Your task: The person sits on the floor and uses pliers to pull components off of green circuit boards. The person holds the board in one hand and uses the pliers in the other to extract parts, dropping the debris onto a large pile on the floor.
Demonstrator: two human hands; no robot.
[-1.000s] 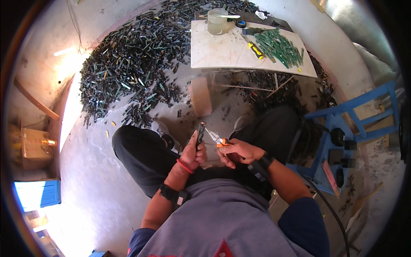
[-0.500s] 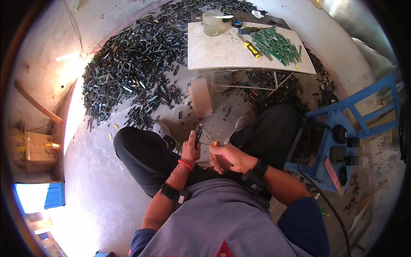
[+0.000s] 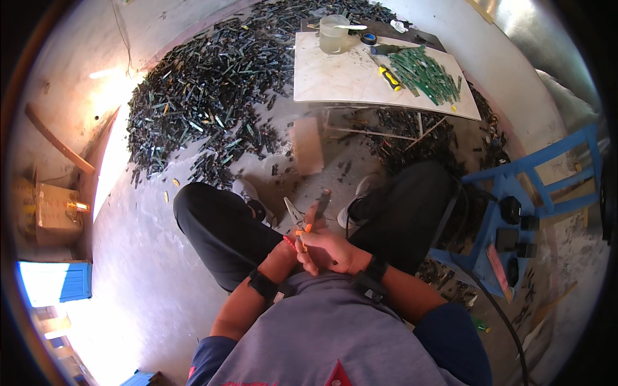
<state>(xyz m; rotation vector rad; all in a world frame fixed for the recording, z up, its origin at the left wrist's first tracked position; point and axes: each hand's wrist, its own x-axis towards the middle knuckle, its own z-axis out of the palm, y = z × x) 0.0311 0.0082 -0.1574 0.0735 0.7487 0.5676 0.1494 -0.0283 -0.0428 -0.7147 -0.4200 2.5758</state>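
My right hand [image 3: 336, 252] is closed around the orange handles of a pair of long-nose pliers [image 3: 293, 211]. The metal jaws point away from me and to the left. Behind it, my left hand [image 3: 317, 222] is closed on a narrow dark strip-like piece [image 3: 323, 201], whose far end sticks out above the fingers. My wrists nearly cross, and the right hand hides much of the left. Both hands are in front of my lap, between my knees.
A low white-topped table [image 3: 335, 80] holds a jug [image 3: 333, 38] of cloudy liquid, black tape [image 3: 368, 38], a yellow-black screwdriver [image 3: 389, 78] and green strips [image 3: 425, 76]. Dark scrap strips [image 3: 206, 109] heap at left. A blue chair [image 3: 479, 241] with black blocks stands right.
My right hand with the pliers has moved left, across the left hand. The left hand has moved right, with the dark piece now right of the plier jaws. The view shifted slightly.
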